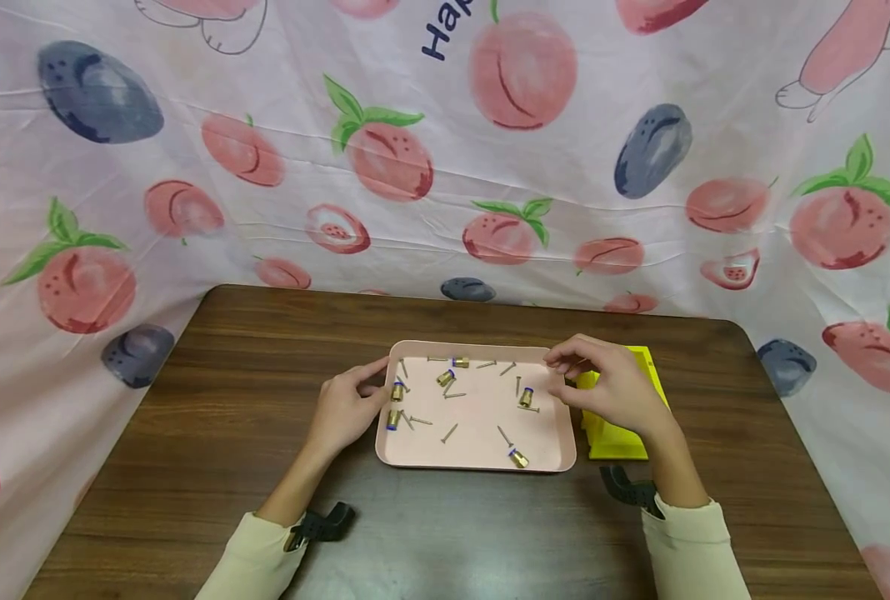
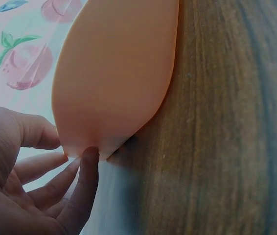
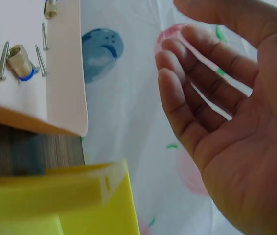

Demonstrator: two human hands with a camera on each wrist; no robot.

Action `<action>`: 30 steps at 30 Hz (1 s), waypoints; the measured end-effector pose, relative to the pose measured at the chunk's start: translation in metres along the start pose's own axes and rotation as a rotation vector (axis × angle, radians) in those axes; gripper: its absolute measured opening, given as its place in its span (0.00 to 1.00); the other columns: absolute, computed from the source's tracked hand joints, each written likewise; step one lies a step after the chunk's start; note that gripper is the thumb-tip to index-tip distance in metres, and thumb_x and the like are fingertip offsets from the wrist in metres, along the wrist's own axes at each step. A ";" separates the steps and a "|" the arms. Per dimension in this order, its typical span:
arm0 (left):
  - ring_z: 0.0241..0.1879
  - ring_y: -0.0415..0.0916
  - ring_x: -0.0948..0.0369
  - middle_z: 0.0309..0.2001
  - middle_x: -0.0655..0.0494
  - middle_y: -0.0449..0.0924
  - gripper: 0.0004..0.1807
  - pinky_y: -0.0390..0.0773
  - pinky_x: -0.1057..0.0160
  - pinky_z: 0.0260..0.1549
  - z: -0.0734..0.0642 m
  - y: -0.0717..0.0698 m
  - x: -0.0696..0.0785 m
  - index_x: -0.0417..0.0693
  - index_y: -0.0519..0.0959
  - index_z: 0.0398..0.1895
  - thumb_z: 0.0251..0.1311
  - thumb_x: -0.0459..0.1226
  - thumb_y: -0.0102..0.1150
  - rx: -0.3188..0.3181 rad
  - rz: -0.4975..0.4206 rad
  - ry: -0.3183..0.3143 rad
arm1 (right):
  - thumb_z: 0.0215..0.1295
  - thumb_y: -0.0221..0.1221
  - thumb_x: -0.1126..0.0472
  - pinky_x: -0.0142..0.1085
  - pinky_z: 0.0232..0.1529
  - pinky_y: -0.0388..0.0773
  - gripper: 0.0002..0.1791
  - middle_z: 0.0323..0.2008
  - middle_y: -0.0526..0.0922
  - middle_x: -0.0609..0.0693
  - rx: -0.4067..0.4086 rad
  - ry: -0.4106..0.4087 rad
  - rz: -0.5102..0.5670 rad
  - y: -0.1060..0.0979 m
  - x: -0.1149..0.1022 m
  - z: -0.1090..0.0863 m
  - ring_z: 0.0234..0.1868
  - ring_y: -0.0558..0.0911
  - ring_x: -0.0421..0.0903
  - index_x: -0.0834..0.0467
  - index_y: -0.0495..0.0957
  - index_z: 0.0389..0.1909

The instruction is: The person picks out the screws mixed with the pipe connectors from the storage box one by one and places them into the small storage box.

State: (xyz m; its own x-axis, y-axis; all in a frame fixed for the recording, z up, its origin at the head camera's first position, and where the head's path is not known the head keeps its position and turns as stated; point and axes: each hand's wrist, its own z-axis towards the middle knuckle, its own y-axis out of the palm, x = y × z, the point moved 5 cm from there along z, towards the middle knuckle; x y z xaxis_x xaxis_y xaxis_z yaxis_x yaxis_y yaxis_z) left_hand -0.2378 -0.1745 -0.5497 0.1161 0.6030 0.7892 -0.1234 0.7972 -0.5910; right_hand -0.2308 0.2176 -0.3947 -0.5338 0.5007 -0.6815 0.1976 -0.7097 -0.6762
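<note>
A shallow pink tray [image 1: 475, 433] lies on the table, holding several screws [image 1: 449, 432] and several brass fittings with blue rings [image 1: 518, 457]. At its left end, my left hand [image 1: 347, 408] pinches the tray's edge; the left wrist view shows the thumb at the rim and fingertips on the outer wall [image 2: 114, 83]. My right hand [image 1: 610, 387] is over the tray's right end and the yellow bin [image 1: 617, 442]. In the right wrist view its fingers [image 3: 170, 93] are loosely bent with nothing between them, apart from the tray.
The yellow bin stands just right of the tray, partly hidden under my right hand. Both items rest on a dark wooden table [image 1: 265, 350]. A fruit-print cloth [image 1: 280, 100] hangs behind and beside it. Dark wrist mounts [image 1: 327, 523] sit at both cuffs.
</note>
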 end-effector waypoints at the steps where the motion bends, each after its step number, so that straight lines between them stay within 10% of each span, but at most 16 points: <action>1: 0.37 0.89 0.70 0.53 0.62 0.91 0.27 0.85 0.58 0.38 0.000 0.000 0.000 0.59 0.88 0.67 0.64 0.40 0.70 -0.001 0.001 -0.002 | 0.59 0.78 0.71 0.45 0.45 0.88 0.18 0.42 0.88 0.46 -0.015 -0.015 0.004 0.002 0.000 0.004 0.38 0.86 0.54 0.59 0.88 0.50; 11: 0.36 0.89 0.70 0.53 0.59 0.91 0.26 0.84 0.61 0.35 0.002 -0.001 0.000 0.58 0.88 0.68 0.65 0.41 0.70 -0.012 -0.006 -0.015 | 0.58 0.79 0.71 0.46 0.41 0.84 0.19 0.43 0.88 0.47 -0.146 -0.028 0.060 0.016 0.008 0.030 0.40 0.84 0.58 0.61 0.88 0.51; 22: 0.35 0.89 0.61 0.48 0.47 0.92 0.26 0.80 0.62 0.30 -0.008 -0.019 0.040 0.48 0.89 0.66 0.64 0.39 0.69 0.009 -0.054 0.027 | 0.58 0.77 0.71 0.44 0.46 0.86 0.17 0.42 0.89 0.58 -0.200 0.026 0.011 0.032 0.016 0.039 0.41 0.85 0.52 0.61 0.88 0.48; 30: 0.34 0.89 0.67 0.50 0.53 0.92 0.26 0.84 0.61 0.32 0.002 -0.003 0.006 0.52 0.88 0.68 0.66 0.41 0.72 -0.019 -0.011 -0.001 | 0.55 0.76 0.73 0.40 0.43 0.85 0.16 0.35 0.85 0.53 -0.252 0.088 -0.033 0.042 0.021 0.039 0.37 0.83 0.50 0.64 0.85 0.45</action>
State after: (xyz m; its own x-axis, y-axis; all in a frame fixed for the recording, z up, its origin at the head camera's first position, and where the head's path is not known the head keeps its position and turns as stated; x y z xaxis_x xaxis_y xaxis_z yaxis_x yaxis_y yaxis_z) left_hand -0.2384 -0.1731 -0.5432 0.1161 0.5940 0.7960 -0.1033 0.8043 -0.5852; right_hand -0.2659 0.1794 -0.4266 -0.4721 0.5705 -0.6720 0.3852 -0.5522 -0.7394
